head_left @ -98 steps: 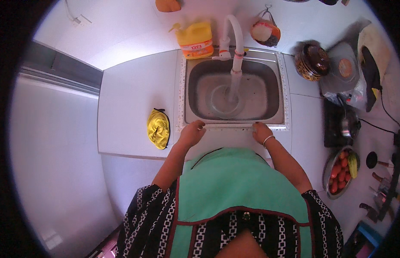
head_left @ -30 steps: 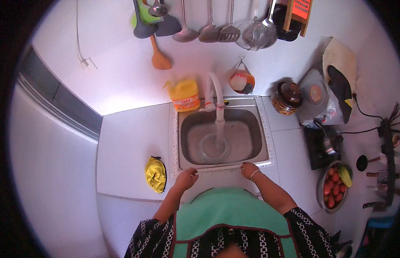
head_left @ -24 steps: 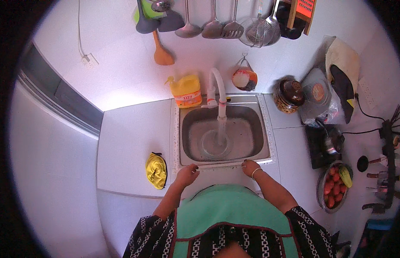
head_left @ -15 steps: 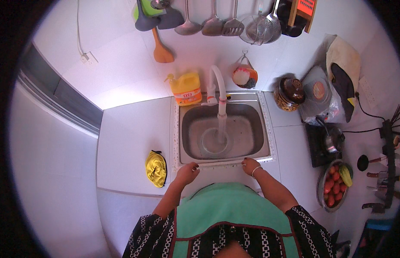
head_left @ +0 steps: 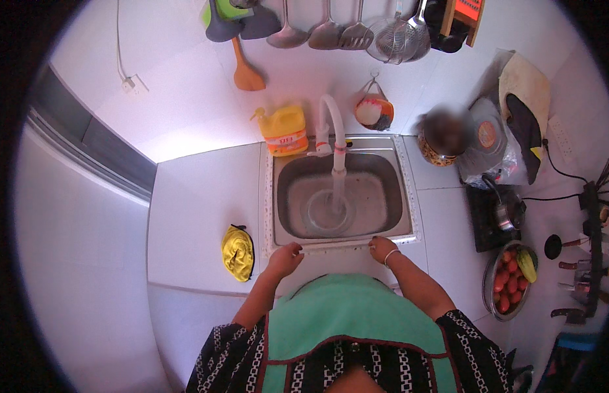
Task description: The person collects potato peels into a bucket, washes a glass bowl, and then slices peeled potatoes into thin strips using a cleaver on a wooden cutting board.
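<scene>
My left hand (head_left: 286,259) and my right hand (head_left: 383,250) rest at the front edge of the sink (head_left: 409,196), a little apart. Fingers on both are curled in; whatever they may hold is too small or hidden to make out. A bracelet (head_left: 391,256) circles my right wrist. Inside the steel basin, under the white curved faucet (head_left: 340,141), a round see-through bowl (head_left: 315,221) sits. Left of my left hand, a crumpled yellow cloth item (head_left: 237,254) with dark edging lies on the counter.
A yellow jug (head_left: 283,130) stands behind the sink, with ladles and turners (head_left: 326,37) hanging above. At right are a patterned pot (head_left: 435,152), a saucepan (head_left: 509,211) on a black cooktop, and a steel bowl (head_left: 489,288) of red vegetables. Knives (head_left: 569,316) hang farther right.
The view has tilted slightly, so wall things sit a little higher in the picture. Both hands stay at the sink's front edge; nothing was picked up or put down.
</scene>
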`<state>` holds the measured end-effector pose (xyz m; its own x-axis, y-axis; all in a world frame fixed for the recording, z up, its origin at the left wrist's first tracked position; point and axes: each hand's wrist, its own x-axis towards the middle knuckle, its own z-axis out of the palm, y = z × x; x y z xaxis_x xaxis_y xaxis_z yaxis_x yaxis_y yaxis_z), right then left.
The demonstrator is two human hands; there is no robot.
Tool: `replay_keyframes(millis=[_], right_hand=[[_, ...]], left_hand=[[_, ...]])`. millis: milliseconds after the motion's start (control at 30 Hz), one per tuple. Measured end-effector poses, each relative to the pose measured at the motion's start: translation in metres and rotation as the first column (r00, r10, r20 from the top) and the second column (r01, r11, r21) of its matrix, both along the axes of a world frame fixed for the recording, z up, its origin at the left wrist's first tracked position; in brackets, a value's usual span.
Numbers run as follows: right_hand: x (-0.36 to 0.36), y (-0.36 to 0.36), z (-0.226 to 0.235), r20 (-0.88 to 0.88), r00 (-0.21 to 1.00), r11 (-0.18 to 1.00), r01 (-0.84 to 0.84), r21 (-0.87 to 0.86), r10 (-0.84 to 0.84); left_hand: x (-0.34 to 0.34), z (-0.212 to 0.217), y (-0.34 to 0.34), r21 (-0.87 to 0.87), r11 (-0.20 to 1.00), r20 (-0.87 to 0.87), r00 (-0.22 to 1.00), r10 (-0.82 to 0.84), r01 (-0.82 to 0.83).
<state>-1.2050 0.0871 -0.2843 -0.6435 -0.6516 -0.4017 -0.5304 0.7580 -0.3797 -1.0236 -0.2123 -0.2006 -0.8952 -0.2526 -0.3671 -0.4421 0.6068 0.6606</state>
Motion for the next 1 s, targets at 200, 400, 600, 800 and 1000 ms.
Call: replay_keyframes(millis=[200,400,600,800,1000], right_hand=[[0.001,0.001,0.007,0.015,1.000,0.999,0.015,-0.038,-0.015],[-0.002,0.002,0.001,-0.007,1.000,1.000,0.013,-0.026,-0.013],[-0.004,0.000,0.008,0.065,0.998,0.999,0.025,-0.030,-0.024],[-0.023,-0.016,0.032,0.260,0.929,0.959,0.281,-0.025,-0.265],[-0.065,-0.048,0.058,0.323,0.913,0.814,0.379,-0.440,-0.250]], left_hand=[[-0.001,0.002,-0.001,0.002,1.000,0.000,1.000,0.008,-0.008],[-0.006,0.004,-0.002,0.043,0.999,-0.020,1.000,0.002,-0.001],[-0.002,-0.005,-0.003,0.038,0.999,-0.031,0.999,0.021,-0.020],[-0.007,0.001,-0.003,0.024,1.000,0.026,1.000,0.008,-0.008],[-0.029,0.000,-0.018,0.030,0.999,0.002,1.000,0.012,-0.012]])
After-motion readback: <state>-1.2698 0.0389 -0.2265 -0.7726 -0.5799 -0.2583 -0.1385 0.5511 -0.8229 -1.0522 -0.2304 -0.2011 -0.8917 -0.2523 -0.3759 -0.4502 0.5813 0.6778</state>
